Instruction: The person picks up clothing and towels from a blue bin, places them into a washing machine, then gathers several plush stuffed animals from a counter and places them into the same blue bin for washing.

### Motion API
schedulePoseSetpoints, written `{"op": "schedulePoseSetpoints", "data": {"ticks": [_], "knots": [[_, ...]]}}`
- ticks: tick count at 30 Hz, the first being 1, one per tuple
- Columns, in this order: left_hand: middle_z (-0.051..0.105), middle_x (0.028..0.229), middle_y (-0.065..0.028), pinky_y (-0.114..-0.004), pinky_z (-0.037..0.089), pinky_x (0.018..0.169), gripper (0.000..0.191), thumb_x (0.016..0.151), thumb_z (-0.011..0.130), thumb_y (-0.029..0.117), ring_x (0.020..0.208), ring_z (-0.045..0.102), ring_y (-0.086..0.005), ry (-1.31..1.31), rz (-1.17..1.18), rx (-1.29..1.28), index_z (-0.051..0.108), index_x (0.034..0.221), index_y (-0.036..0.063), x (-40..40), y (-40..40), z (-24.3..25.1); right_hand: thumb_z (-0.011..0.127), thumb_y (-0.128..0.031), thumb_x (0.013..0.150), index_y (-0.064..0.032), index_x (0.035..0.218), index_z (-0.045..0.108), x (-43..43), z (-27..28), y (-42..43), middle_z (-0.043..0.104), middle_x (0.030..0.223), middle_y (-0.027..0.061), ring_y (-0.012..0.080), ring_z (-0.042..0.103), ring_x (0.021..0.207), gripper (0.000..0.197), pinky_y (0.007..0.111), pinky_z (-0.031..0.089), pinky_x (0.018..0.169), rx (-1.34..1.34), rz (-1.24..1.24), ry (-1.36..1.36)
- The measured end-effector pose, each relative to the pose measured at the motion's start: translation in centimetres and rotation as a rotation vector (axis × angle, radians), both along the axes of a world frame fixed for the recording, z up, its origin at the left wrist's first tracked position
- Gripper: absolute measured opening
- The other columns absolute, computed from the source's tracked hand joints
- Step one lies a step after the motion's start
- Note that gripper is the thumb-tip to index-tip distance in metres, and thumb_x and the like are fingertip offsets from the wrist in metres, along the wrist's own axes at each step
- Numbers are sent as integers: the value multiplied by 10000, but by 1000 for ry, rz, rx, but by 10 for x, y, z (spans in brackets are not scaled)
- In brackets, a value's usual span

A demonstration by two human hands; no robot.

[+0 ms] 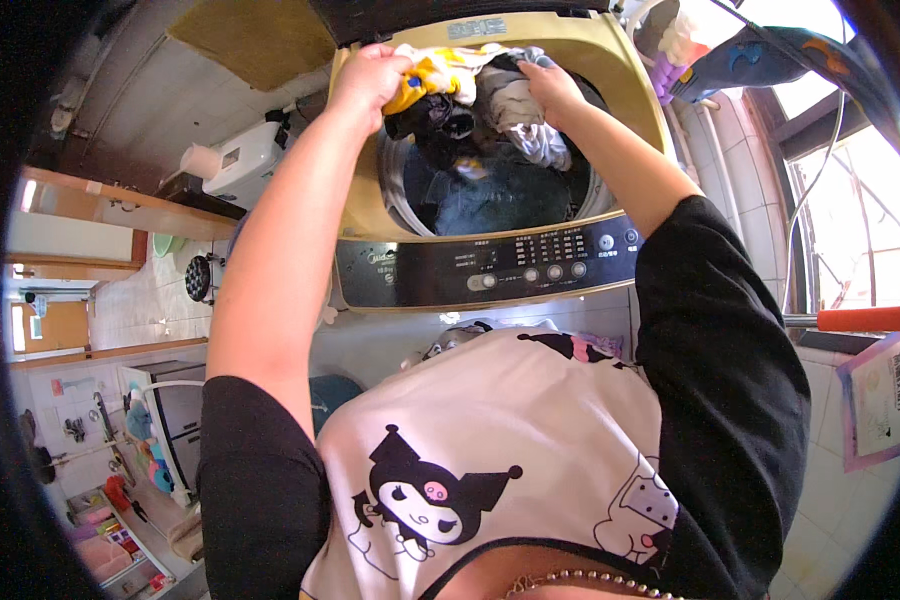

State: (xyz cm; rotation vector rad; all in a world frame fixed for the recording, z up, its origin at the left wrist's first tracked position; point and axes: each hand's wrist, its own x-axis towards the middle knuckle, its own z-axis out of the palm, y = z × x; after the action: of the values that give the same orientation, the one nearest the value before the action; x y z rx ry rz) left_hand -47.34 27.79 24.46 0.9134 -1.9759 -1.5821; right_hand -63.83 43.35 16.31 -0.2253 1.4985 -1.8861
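Note:
A top-loading washing machine (487, 262) stands with its lid up, its control panel facing me. My left hand (371, 79) grips a yellow and white patterned cloth (439, 73) over the rear left of the drum opening. At the rear right, my right hand (551, 88) holds a grey and white garment (514, 101) that hangs down into the drum (495, 199). Dark clothes (435, 124) lie or hang between and below the hands. Whether the pieces are joined cannot be told.
Left of the machine are a white box-like appliance (247, 161) and a paper roll (201, 161). A printed blue cloth (757, 60) hangs at upper right, near a white cable (817, 180). A red-orange handle (862, 319) juts in at right.

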Motion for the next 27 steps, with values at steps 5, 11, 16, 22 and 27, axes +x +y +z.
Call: {"op": "schedulePoseSetpoints", "data": {"ticks": [5,11,16,22,27], "knots": [[645,794,-99,-303,460,663,131,683,626,143,725,606,-195,-266,-5,-233,637,783,58,-31,1,-39,517,-247,835,-76,1095,551,-37,-33,-3,607,908,170,271,597,842,313,371,448,766,637,106,931],[637,788,-114,-360,472,668,112,692,598,173,749,608,-269,-415,-52,-735,648,772,113,-39,-19,-52,496,-376,832,-97,1052,547,-58,-35,-13,623,887,165,291,607,788,359,386,462,725,828,246,840],[621,821,-145,-414,469,683,160,756,486,175,768,597,-329,-643,-262,-970,618,818,108,-22,-13,-65,610,-415,707,-69,1034,582,-64,-74,26,609,981,167,312,567,937,477,376,406,868,1071,336,1239],[596,767,-196,-446,449,665,104,686,546,127,756,584,-372,-687,-511,-765,591,754,63,-4,17,-142,655,-387,674,-50,846,653,-38,-99,53,636,877,141,275,607,816,379,383,468,763,1171,1267,1275],[602,765,-193,-400,473,668,95,644,562,89,753,595,-344,-844,-675,-644,629,704,60,6,38,-192,560,-391,784,-99,1036,601,-30,-103,53,616,926,130,272,572,892,388,337,437,769,646,1722,1041]]}}
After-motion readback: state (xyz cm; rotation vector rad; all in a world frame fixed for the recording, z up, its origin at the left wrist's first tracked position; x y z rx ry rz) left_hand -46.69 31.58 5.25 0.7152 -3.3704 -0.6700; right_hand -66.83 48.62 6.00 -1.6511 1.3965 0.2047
